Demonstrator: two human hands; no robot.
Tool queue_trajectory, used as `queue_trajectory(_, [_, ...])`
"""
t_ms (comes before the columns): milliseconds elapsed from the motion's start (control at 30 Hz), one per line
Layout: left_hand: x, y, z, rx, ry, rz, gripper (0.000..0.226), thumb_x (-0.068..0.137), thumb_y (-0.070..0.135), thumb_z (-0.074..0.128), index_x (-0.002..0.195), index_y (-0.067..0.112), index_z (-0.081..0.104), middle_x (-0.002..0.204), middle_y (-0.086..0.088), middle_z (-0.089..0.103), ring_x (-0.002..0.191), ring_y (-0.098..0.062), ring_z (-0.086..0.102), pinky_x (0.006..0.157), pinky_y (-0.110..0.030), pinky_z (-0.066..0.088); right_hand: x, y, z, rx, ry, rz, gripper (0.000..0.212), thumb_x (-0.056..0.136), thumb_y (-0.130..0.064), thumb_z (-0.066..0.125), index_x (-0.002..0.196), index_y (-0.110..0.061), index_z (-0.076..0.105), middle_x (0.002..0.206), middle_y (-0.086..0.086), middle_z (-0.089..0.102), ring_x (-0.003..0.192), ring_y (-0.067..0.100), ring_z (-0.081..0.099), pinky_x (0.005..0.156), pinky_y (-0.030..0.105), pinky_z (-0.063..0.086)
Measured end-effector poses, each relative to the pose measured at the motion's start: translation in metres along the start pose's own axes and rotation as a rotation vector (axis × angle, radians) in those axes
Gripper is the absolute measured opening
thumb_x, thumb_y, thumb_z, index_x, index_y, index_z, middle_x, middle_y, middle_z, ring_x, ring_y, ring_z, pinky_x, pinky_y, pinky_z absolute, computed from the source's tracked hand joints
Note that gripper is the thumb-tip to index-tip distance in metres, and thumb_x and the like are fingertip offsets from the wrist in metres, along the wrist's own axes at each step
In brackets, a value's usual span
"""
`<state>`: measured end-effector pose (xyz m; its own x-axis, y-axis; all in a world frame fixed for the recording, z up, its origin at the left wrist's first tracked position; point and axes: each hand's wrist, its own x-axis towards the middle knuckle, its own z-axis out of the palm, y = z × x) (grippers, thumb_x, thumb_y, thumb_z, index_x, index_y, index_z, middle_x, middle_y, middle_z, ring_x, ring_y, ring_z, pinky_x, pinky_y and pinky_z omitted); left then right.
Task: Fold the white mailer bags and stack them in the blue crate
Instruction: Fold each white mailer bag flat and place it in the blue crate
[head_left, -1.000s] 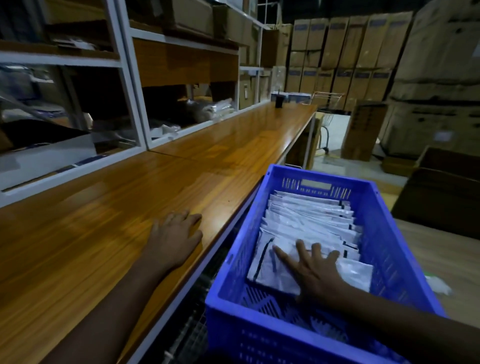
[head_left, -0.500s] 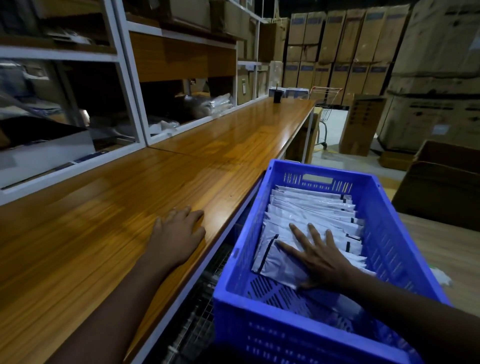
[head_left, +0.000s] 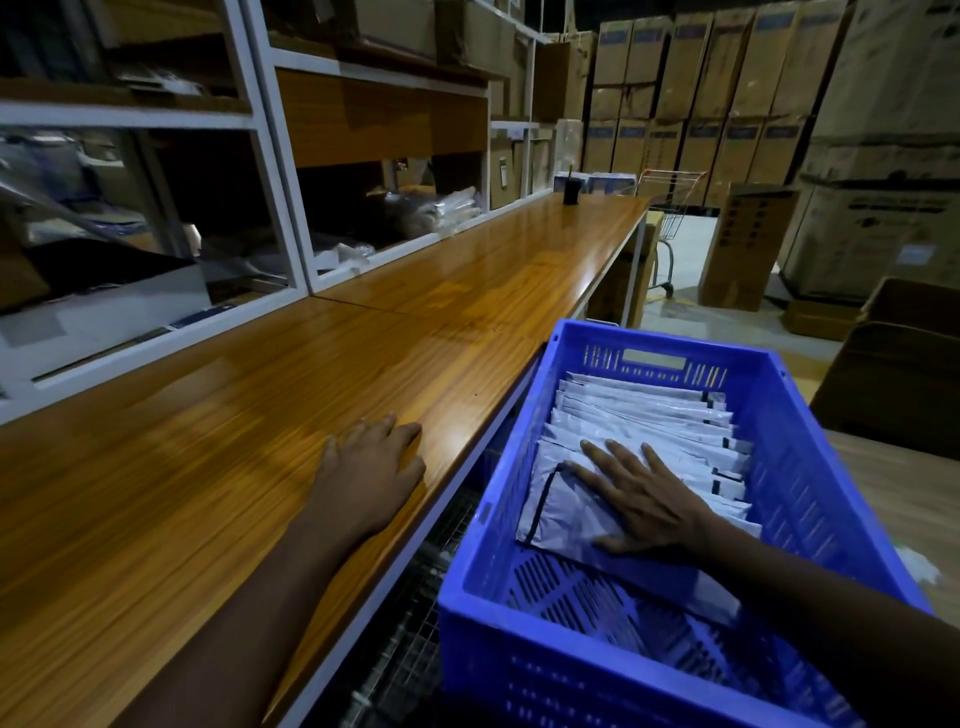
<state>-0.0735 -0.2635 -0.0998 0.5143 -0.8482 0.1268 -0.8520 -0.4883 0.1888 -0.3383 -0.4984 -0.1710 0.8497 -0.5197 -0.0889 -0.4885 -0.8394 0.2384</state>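
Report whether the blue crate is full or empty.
Partly full: white mailer bags line the far half of the blue crate; near floor bare.

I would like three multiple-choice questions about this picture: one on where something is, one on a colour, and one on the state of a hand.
1. Where does the left hand rest? A on the wooden counter; B on a shelf; C on a cardboard box.
2. What colour is the crate? A green; B blue; C red.
3. How is the right hand? A a fist; B fingers spread flat on the top mailer bag; C pinching a corner.
Answers: 1 A, its palm lies on the counter near the edge. 2 B, its walls are blue. 3 B, straight fingers press the bag.
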Motion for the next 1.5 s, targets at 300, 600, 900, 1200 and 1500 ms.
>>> queue_trajectory(300, [0.000, 0.000, 0.000, 0.002, -0.006, -0.001, 0.052, 0.102, 0.051, 0.033, 0.151, 0.037, 0.028, 0.163, 0.002, 0.022, 0.150, -0.024, 0.016, 0.119, -0.054, 0.014, 0.005, -0.003, 0.003, 0.007, 0.055, -0.045, 0.101, 0.069, -0.093, 0.018, 0.144, -0.044, -0.031, 0.166, 0.017, -0.004, 0.151, 0.048, 0.006, 0.114, 0.069, 0.010])
queue_trajectory(600, [-0.009, 0.003, -0.013, -0.068, 0.191, -0.022, 0.040, 0.098, 0.042, 0.047, 0.137, 0.034, 0.050, 0.139, 0.005, 0.054, 0.128, -0.018, 0.047, 0.103, -0.043, 0.034, 0.017, -0.028, -0.055, 0.281, 0.340, 0.060, 0.086, 0.085, -0.077, 0.007, 0.156, -0.031, 0.023, 0.158, 0.006, 0.034, 0.140, 0.030, 0.037, 0.103, 0.049, 0.034])
queue_trajectory(900, [-0.071, -0.068, -0.046, -0.071, 0.458, -0.152, 0.037, 0.086, 0.037, 0.047, 0.116, 0.029, 0.067, 0.122, 0.000, 0.066, 0.115, -0.025, 0.057, 0.097, -0.051, 0.038, 0.056, -0.179, -0.181, 0.532, 0.692, -0.192, 0.065, 0.084, -0.053, 0.040, 0.143, -0.025, 0.041, 0.139, 0.011, 0.048, 0.122, 0.033, 0.046, 0.093, 0.050, 0.038])
queue_trajectory(1200, [-0.202, -0.174, -0.089, 0.163, 0.559, -0.593, 0.034, 0.089, 0.029, 0.064, 0.123, 0.034, 0.062, 0.124, 0.002, 0.062, 0.114, -0.024, 0.053, 0.092, -0.044, 0.037, 0.053, -0.383, -0.191, 0.589, 0.629, -0.578, 0.051, 0.094, -0.047, 0.050, 0.140, -0.030, 0.041, 0.140, 0.005, 0.047, 0.120, 0.028, 0.048, 0.093, 0.045, 0.040])
queue_trajectory(1500, [-0.279, -0.235, -0.130, 0.327, 0.592, -0.911, 0.042, 0.087, 0.041, 0.045, 0.123, 0.031, 0.064, 0.130, 0.000, 0.059, 0.118, -0.028, 0.051, 0.096, -0.046, 0.036, 0.053, -0.520, -0.213, 0.636, 0.501, -0.680, 0.049, 0.094, -0.046, 0.044, 0.141, -0.029, 0.042, 0.138, 0.006, 0.046, 0.123, 0.031, 0.044, 0.096, 0.047, 0.040])
